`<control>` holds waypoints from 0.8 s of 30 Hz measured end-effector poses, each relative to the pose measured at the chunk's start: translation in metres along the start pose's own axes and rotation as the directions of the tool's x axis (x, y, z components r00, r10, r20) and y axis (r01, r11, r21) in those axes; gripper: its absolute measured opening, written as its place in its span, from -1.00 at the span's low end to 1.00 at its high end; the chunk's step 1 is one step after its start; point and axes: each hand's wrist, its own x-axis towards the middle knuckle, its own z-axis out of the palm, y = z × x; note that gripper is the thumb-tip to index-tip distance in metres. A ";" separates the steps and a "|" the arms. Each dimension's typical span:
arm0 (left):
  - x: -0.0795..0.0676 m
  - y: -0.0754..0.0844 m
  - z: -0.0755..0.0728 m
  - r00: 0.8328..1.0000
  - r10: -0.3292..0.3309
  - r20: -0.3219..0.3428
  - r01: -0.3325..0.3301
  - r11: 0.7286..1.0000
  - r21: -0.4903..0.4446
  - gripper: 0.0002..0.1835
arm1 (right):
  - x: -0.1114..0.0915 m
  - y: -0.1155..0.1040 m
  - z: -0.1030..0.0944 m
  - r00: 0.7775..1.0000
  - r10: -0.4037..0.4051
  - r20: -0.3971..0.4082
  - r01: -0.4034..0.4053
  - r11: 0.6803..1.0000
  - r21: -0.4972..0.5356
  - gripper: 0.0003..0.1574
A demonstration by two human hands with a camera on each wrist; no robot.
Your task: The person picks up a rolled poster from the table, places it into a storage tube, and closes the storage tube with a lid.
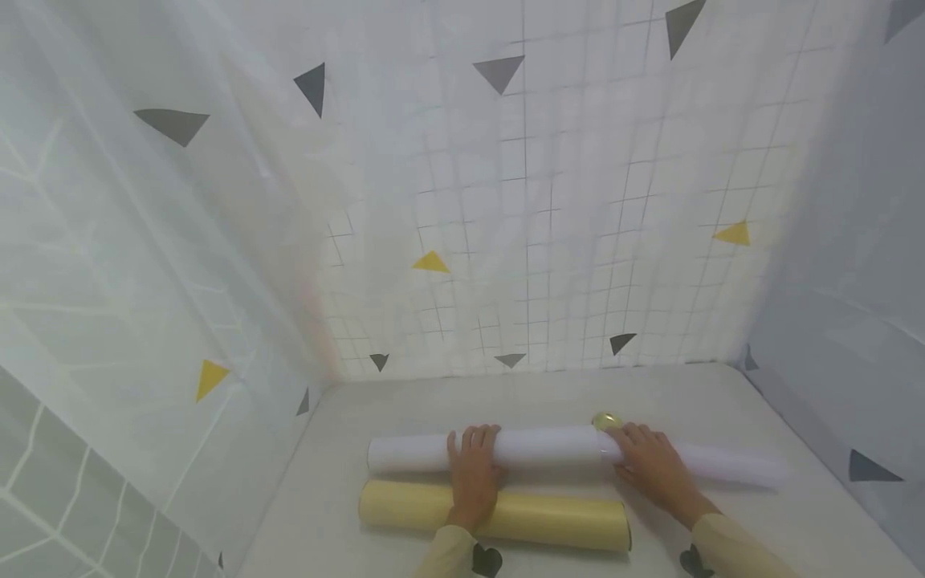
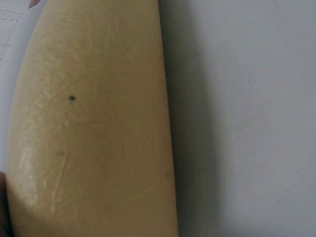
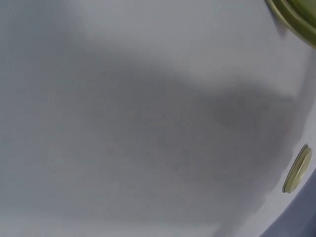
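A wide white tube [image 1: 549,446] lies across the tabletop, and a thinner white roll [image 1: 730,466] extends from its right end. My left hand [image 1: 474,466] grips the wide tube left of its middle, fingers over the top. My right hand [image 1: 654,466] holds the thinner roll right beside the tube's end, its fingers bent over the top. Nearer to me, under my left wrist, is a yellow cardboard tube [image 1: 556,516]; its tan, wrinkled side [image 2: 98,118] fills much of the left wrist view. A gold round lid [image 1: 605,421] sits just behind the joint, by my right fingertips.
The white tabletop [image 1: 405,397] meets pale curtains [image 1: 578,241] with grid lines and triangles at the back and sides. In the right wrist view, one gold lid [image 3: 301,17] shows at the top corner and another gold lid [image 3: 298,169] at the right edge.
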 end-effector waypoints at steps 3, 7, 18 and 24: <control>0.000 0.000 0.001 1.000 -0.002 0.002 0.002 1.000 -0.010 -0.18 | 0.002 -0.004 0.002 1.000 -0.022 -0.022 0.022 1.000 0.003 -0.23; 0.000 0.001 -0.002 1.000 -0.005 0.003 0.005 1.000 -0.023 -0.19 | 0.003 -0.008 0.005 0.999 -0.033 -0.033 0.034 0.999 0.006 -0.24; 0.001 0.004 -0.010 1.000 -0.015 0.004 0.015 1.000 -0.016 -0.20 | 0.009 -0.010 0.008 0.999 -0.031 0.013 0.030 1.000 0.003 -0.13; 0.001 0.003 -0.009 1.000 -0.023 0.017 0.023 0.999 -0.023 -0.21 | 0.007 -0.008 0.010 0.999 -0.050 -0.009 0.050 0.998 0.034 -0.12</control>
